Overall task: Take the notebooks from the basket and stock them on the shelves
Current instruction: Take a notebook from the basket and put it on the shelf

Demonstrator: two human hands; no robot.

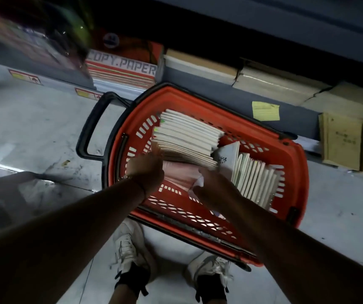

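An orange plastic basket (261, 137) with a black handle stands on the floor before me. Inside it a thick row of white-edged notebooks (187, 137) leans at the back, and a second row (255, 178) stands at the right. Between them lies a pink-covered bundle of notebooks (180, 175). My left hand (147, 172) grips the left end of that pink bundle, and my right hand (211, 189) grips its right end. Both hands are inside the basket. The fingers are partly hidden behind the notebooks.
A dark bottom shelf runs across the back, holding a copy-paper box (123, 71) and wrapped paper packs (274, 82). A yellow note (265, 111) sticks to the shelf front. Cardboard boxes (342, 143) stand at the right. My two shoes (132, 249) are on the grey floor.
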